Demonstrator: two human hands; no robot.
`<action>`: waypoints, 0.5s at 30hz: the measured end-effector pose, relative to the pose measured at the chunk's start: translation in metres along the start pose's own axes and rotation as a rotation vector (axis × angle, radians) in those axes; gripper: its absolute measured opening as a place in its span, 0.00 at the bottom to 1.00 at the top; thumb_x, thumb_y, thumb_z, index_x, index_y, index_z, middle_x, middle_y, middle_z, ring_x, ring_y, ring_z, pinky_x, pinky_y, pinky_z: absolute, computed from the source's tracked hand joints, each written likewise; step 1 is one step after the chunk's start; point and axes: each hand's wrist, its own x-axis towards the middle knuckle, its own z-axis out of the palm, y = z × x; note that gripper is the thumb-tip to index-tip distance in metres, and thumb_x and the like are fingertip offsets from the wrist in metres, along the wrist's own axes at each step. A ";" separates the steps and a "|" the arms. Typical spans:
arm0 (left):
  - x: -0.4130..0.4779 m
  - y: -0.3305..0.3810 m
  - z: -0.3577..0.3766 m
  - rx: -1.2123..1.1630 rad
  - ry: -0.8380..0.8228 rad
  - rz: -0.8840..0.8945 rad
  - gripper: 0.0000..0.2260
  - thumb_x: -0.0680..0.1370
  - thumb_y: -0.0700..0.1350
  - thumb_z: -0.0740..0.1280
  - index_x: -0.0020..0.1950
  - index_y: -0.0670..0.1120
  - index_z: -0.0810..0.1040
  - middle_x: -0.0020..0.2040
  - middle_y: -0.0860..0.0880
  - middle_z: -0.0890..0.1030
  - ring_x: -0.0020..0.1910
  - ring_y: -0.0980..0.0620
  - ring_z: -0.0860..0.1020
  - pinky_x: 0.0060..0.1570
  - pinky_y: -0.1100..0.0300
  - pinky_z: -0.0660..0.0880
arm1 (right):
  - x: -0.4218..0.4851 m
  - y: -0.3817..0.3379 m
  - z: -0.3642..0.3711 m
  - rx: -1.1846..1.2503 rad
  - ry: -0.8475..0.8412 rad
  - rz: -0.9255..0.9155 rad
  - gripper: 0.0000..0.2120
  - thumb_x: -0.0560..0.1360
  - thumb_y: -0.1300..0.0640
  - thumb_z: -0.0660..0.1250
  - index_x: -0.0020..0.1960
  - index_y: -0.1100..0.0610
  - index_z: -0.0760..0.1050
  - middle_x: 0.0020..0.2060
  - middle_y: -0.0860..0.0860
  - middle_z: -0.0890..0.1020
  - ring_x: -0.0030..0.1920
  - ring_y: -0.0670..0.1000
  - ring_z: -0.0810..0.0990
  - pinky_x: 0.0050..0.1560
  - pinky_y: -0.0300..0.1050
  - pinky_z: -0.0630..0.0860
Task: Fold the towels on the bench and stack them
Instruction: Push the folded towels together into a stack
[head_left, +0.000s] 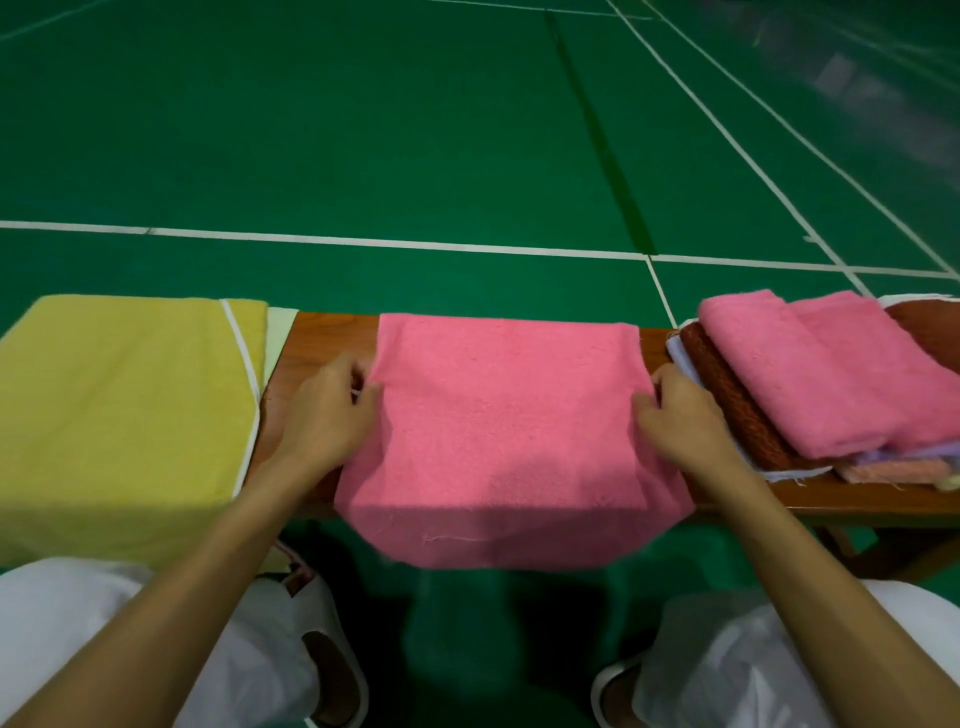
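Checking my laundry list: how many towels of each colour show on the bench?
Pink: 3, the spread towel and two folded towels
Yellow towel: 1
Rust-brown towel: 1
Lavender towel: 1
Peach towel: 1
Total: 7 at least; lower layers partly hidden.

Head-worn view, down over bench (327, 335)

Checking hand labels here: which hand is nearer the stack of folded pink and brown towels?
Right. The right hand pinches the spread pink terry towel beside the stack of folded pink and brown towels; the left hand holds its opposite edge.
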 end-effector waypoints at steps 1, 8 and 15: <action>0.002 0.002 -0.005 -0.156 -0.048 -0.089 0.06 0.85 0.45 0.64 0.49 0.45 0.75 0.44 0.48 0.80 0.39 0.52 0.78 0.38 0.52 0.74 | 0.000 0.002 -0.005 0.142 -0.004 0.019 0.06 0.82 0.56 0.63 0.51 0.59 0.71 0.46 0.56 0.80 0.48 0.60 0.78 0.50 0.53 0.74; -0.001 0.003 -0.043 -0.624 -0.382 -0.182 0.22 0.77 0.35 0.73 0.68 0.54 0.77 0.49 0.45 0.86 0.42 0.49 0.79 0.39 0.55 0.72 | -0.009 0.012 -0.031 0.896 -0.385 -0.080 0.33 0.76 0.74 0.68 0.75 0.50 0.68 0.52 0.53 0.87 0.53 0.54 0.87 0.49 0.44 0.83; -0.012 0.010 -0.058 -0.487 -0.200 -0.105 0.12 0.77 0.30 0.71 0.54 0.45 0.84 0.42 0.50 0.88 0.38 0.61 0.84 0.34 0.70 0.78 | -0.014 0.011 -0.041 0.578 -0.205 -0.165 0.19 0.76 0.68 0.72 0.66 0.60 0.80 0.44 0.49 0.88 0.48 0.45 0.86 0.45 0.36 0.82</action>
